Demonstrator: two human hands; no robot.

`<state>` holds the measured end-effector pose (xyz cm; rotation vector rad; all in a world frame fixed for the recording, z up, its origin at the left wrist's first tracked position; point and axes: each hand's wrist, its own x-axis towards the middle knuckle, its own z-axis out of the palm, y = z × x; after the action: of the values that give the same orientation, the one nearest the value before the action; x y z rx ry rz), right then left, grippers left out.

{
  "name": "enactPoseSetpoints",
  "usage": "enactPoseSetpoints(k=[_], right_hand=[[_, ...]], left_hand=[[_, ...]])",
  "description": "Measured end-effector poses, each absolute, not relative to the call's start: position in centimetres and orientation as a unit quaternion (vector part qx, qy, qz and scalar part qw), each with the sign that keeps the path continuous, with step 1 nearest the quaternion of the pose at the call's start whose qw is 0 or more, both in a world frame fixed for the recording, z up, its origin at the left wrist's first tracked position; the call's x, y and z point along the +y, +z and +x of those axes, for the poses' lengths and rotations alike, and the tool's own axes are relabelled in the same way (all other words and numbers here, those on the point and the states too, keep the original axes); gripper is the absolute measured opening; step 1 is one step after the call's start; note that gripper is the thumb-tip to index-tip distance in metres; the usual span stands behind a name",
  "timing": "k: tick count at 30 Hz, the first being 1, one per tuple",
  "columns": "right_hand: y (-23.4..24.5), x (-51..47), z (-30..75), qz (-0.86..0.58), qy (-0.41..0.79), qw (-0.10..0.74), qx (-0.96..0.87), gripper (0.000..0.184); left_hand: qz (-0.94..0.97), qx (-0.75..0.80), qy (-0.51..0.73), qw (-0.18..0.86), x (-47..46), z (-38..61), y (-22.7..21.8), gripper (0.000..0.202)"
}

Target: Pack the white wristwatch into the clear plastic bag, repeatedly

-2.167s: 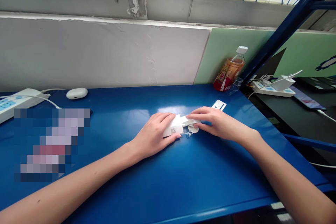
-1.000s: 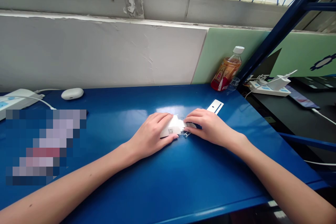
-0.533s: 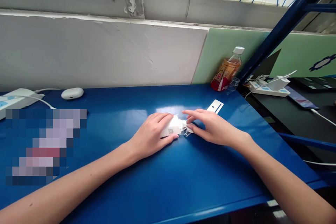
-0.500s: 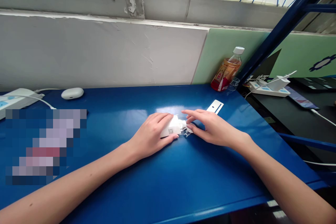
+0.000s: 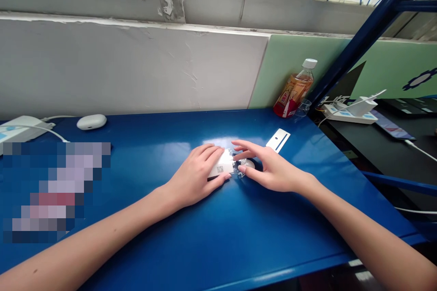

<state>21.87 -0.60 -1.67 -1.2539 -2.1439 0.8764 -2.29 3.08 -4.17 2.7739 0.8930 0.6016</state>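
Observation:
My left hand (image 5: 200, 170) is wrapped round a small white box (image 5: 222, 166) with a square code on its side. The box lies on the blue table, its right end facing my right hand (image 5: 269, 161). At that end is a small clear-and-white item (image 5: 246, 163), with a rounded white part showing beside my right palm. The thumb and a finger of my right hand close on this item, while the index finger stretches out above it. What the item is cannot be made out. Beyond my right hand lies a flat white card (image 5: 278, 140) with a dark slot.
A drink bottle (image 5: 294, 88) stands by the wall at the back right, near a blue metal post (image 5: 355, 32). A white earbud case (image 5: 91, 122) and a power strip (image 5: 23, 129) sit at the back left. A blurred-out object (image 5: 58, 191) lies on the left.
My right hand has shifted slightly left and turned, and more of the rounded white part shows under it. My left hand stays on the box. The view has moved a little.

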Motion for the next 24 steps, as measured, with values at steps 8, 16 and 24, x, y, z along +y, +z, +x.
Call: enactPoseSetpoints(k=[8, 16, 24], right_hand=[[-1.82, -0.37, 21.97, -0.456, 0.363, 0.279, -0.763, 0.056], [-1.69, 0.08, 22.26, -0.454, 0.183, 0.281, -0.826, 0.032], [-2.09, 0.16, 22.18, -0.409, 0.050, 0.269, -0.870, 0.031]], left_hand=[[0.951, 0.291, 0.087, 0.054, 2.92, -2.41, -4.03, 0.077], [0.952, 0.297, 0.061, 0.048, 2.75, -2.36, -3.69, 0.077], [0.952, 0.298, 0.063, 0.038, 2.83, -2.35, -3.89, 0.077]])
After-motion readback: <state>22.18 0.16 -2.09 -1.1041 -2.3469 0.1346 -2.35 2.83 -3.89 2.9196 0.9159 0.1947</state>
